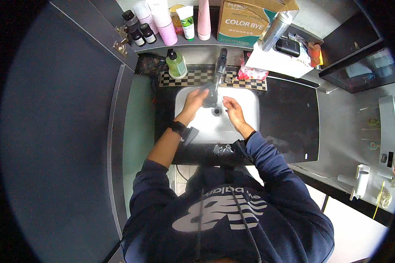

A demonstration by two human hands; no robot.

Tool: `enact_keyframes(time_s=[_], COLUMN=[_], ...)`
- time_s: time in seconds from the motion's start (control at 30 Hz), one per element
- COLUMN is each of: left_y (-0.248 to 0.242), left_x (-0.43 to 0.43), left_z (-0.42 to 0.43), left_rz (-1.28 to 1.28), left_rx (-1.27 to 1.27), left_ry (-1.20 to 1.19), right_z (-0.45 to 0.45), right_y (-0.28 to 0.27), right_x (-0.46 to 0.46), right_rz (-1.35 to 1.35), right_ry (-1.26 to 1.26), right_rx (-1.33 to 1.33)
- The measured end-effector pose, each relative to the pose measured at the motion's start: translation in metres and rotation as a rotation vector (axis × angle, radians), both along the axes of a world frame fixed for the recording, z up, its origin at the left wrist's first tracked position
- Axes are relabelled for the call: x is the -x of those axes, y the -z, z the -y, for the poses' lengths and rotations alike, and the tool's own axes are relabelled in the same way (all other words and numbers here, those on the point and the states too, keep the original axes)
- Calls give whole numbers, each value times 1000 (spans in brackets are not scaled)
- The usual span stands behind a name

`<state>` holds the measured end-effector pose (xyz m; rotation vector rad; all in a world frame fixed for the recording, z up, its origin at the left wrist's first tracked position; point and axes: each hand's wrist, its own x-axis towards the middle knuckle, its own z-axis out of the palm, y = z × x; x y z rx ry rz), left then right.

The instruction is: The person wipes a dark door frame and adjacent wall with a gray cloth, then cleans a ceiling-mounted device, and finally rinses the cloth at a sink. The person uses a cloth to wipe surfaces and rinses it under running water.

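Over the white washbasin (204,131), my left hand (193,102) grips a clear, see-through container, perhaps a cup (210,97), close to the chrome faucet (220,67). The container is blurred, and its contents cannot be made out. My right hand (233,111) is over the basin's right side with its fingers partly curled, apart from the container, and nothing shows in it. Between the hands lies the round drain (217,111). A dark band is around my left wrist.
A green pump bottle (176,65) and a pink-and-white packet (252,73) stand behind the basin. Bottles, tubes and a cardboard box (242,24) line the shelf above. A dark cabinet door (62,125) hangs at left; a black countertop (289,115) extends right.
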<state>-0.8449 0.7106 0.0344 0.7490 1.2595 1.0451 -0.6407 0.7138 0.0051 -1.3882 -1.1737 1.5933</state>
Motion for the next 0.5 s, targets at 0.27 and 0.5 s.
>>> enact_keyframes(time_s=[0.27,0.5], left_y=[15,71], left_x=[12,-1], left_z=[13,33], left_rz=[273,39], left_rx=[122,194], left_ry=[-121,-293], right_z=[-21,-33], right_y=[-6,-3], right_x=[17,32], right_rz=[-240,-7], right_ry=[-87,38], right_rx=[220,5])
